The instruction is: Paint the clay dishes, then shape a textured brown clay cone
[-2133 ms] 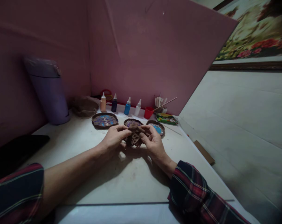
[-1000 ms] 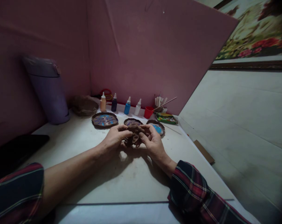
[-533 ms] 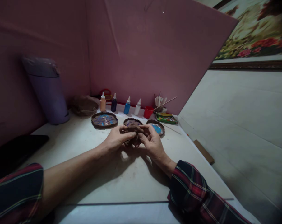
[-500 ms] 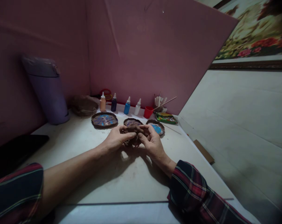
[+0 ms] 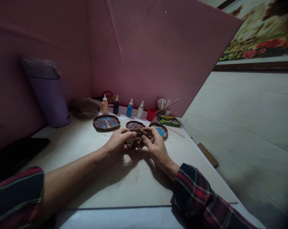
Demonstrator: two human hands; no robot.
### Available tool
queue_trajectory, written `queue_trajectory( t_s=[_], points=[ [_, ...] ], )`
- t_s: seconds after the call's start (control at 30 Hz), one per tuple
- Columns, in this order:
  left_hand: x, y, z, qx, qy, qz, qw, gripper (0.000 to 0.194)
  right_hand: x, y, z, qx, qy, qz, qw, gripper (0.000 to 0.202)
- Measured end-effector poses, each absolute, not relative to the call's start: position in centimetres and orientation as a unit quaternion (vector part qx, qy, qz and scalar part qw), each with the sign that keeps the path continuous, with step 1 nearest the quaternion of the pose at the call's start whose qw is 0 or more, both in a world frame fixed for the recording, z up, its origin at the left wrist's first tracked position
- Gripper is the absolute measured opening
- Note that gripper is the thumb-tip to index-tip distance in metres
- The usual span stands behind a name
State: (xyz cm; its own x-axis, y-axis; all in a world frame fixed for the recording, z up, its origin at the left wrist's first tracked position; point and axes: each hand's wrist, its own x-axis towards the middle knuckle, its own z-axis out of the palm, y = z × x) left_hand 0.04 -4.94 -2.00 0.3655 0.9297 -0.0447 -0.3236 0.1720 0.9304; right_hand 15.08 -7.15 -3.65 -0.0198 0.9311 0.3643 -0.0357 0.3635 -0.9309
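Note:
A brown clay piece point(image 5: 132, 142) with a textured, ridged surface is held up over the white board point(image 5: 105, 184). My left hand point(image 5: 118, 138) grips its left side, the thumb lying across the top. On the other side my right hand point(image 5: 154, 143) pinches it between thumb and fingers. Just behind the hands lie a small brown-rimmed dish with purple and white paint point(image 5: 135, 124) and another with blue paint point(image 5: 161, 130), both partly hidden. A larger oval dish with blue and purple paint point(image 5: 106, 122) is farther left.
Behind the dishes stand orange point(image 5: 104, 106), dark point(image 5: 116, 107), blue point(image 5: 129, 109) and white bottles point(image 5: 140, 111), a red cup point(image 5: 151, 114) and a green packet point(image 5: 170, 121). A brown bowl point(image 5: 86, 108) and purple tumbler point(image 5: 50, 98) are left; a dark flat object point(image 5: 17, 156) lies nearer.
My left thumb has shifted slightly left on the clay piece, and more of its ridged surface shows. Both hands still hold it in nearly the same place.

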Motion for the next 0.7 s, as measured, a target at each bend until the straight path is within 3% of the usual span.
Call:
queue_trajectory(
  t_s=[0.47,0.7],
  points=[
    [0.0,-5.0,-2.1,0.552,0.397,0.457,0.573,0.029,15.2,-7.5,-3.7,-0.395,-0.631,0.378,0.551,0.025],
    [0.0,-5.1,-2.0,0.541,0.391,0.459,0.586,0.031,15.1,-7.5,-3.7,-0.399,-0.618,0.387,0.556,0.024]
  ],
)
